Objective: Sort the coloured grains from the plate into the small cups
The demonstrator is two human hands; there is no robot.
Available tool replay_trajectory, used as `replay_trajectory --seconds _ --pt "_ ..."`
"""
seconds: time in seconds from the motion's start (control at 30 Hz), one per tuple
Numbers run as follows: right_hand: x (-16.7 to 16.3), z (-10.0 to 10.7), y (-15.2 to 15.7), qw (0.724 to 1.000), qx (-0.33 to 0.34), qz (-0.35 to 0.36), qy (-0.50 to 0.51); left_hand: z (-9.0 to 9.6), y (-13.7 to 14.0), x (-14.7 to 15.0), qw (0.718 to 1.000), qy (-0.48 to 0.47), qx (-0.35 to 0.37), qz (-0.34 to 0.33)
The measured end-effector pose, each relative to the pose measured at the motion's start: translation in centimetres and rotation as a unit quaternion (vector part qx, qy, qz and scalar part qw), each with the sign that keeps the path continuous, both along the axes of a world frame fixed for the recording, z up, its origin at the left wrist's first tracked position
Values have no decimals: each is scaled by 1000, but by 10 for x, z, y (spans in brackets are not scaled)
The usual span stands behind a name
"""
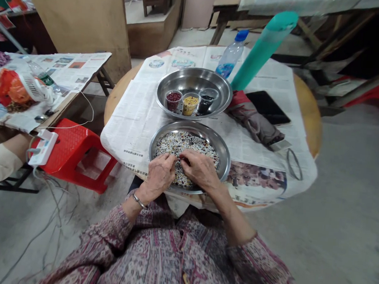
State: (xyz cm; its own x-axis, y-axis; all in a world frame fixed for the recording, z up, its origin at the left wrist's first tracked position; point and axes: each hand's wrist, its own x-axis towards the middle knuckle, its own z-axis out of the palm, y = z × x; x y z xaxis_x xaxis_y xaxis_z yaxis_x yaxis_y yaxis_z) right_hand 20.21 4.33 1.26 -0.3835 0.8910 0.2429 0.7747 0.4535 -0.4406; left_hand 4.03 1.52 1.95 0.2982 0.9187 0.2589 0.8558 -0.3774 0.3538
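A steel bowl (226, 155) near the table's front edge holds mixed white, black, yellow and dark red grains and beans (176, 142). Over these grains my left hand (160, 172) is closed, its fingertips pinched together. My right hand (199, 168) meets it from the other side, also pinching; whatever lies between the fingers is too small to name. Just behind stands a larger steel basin (194, 76) with three clear plastic cups inside. One cup has dark red beans (173, 96), another yellow kernels (190, 102), and the third black beans (207, 99).
Newspaper (129, 116) covers the round table. Toward its back right are a water bottle (230, 54), a green cylinder (264, 50), a black tablet-like object (268, 106) and a folded umbrella (256, 120). A red stool (75, 147) bearing a power strip (43, 147) stands left.
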Motion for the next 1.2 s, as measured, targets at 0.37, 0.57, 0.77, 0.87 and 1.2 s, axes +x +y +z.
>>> replay_trajectory --seconds 0.37,0.57,0.77,0.87,1.2 --pt "-1 -1 1 998 -21 30 -58 1 -1 1 1000 -5 2 -1" --pt "-1 -1 0 1000 13 9 -13 1 0 1 1000 5 4 2" --pt "1 -5 1 996 31 -8 78 -1 -1 -2 1000 -4 23 -13" --pt "1 -7 2 994 28 -5 101 -1 -1 -2 999 -20 28 -14" --pt "2 0 5 972 -62 10 228 -5 0 -2 996 -89 19 -11"
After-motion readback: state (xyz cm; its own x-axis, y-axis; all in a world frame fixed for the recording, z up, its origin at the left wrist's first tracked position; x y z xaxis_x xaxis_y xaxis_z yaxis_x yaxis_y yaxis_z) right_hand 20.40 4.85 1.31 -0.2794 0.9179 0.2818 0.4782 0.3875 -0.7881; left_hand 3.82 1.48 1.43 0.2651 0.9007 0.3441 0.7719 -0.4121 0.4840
